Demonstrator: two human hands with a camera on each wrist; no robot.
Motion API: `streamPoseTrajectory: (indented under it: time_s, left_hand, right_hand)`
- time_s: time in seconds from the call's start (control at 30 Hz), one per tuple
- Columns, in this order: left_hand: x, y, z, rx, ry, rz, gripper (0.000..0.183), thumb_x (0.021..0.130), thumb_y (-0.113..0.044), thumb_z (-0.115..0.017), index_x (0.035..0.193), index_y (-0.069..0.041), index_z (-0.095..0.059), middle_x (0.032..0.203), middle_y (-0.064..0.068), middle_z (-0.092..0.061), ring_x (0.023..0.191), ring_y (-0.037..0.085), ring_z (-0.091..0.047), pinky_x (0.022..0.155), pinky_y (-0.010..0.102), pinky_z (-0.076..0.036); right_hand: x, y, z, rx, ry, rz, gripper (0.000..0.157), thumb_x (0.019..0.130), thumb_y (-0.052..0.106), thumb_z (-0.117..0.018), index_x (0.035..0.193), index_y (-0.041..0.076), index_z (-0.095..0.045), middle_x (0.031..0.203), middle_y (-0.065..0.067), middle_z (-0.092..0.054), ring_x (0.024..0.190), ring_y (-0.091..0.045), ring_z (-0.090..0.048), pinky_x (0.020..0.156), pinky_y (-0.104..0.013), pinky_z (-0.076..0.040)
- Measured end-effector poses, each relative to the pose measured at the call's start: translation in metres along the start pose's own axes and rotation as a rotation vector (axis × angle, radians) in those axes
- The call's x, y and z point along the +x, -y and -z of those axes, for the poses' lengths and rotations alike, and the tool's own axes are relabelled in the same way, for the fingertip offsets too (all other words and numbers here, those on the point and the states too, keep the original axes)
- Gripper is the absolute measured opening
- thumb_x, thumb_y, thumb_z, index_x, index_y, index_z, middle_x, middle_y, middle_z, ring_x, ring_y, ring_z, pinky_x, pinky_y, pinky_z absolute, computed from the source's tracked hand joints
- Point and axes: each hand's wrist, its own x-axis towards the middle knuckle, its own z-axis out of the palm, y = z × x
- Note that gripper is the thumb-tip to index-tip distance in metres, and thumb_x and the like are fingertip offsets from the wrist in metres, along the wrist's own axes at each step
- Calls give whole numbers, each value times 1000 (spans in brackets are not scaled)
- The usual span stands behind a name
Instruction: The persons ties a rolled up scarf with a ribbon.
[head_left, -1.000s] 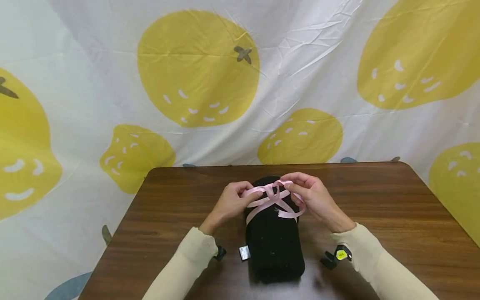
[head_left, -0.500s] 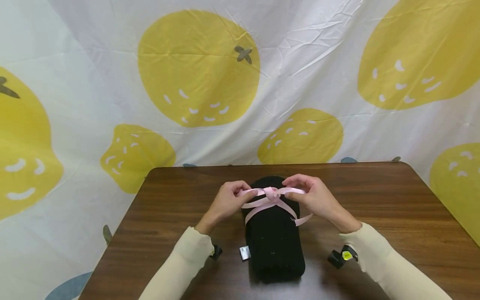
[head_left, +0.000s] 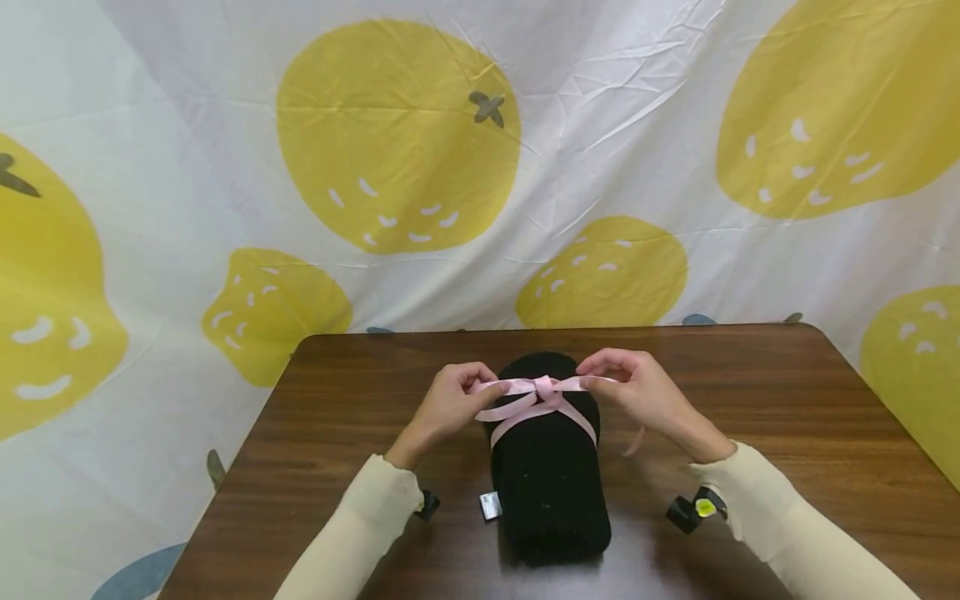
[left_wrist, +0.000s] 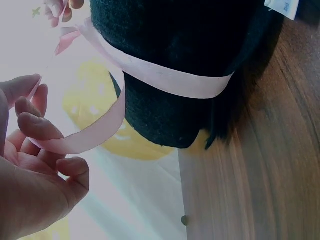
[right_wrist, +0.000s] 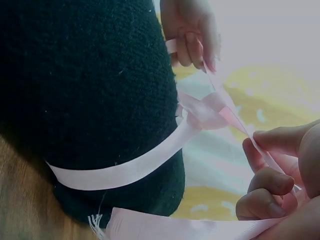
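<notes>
A pink ribbon circles the upper part of a long black fabric-covered object and meets in a knot on top. My left hand pinches a strand of it left of the knot. On the other side, my right hand pinches a second strand between thumb and index finger. Both strands stretch nearly straight between the hands. In the left wrist view, a slack length of ribbon runs from the left fingers back to the black object. A frayed ribbon end shows below the right fingers in the right wrist view.
The black object lies on a brown wooden table, with a white tag at its left side. A white cloth printed with yellow fruit hangs behind the table. Black wrist devices sit by both cuffs.
The hands have moved apart, the right one farther to the right. Loose loops over the knot have tightened into a small knot, and the hanging right ribbon end has shifted to the right.
</notes>
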Motion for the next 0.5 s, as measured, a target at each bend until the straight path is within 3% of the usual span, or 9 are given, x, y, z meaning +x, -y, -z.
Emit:
streamPoseTrajectory:
  time_s: [0.5]
  left_hand:
    - [-3, 5, 6, 8, -18, 33, 15, 89, -26, -75, 85, -11, -72, 63, 1, -48, 58, 13, -45, 51, 24, -36]
  right_hand:
    - [-4, -6, 8, -49, 0, -31, 17, 91, 17, -72, 105, 7, -71, 94, -7, -72, 85, -11, -69, 80, -31, -52]
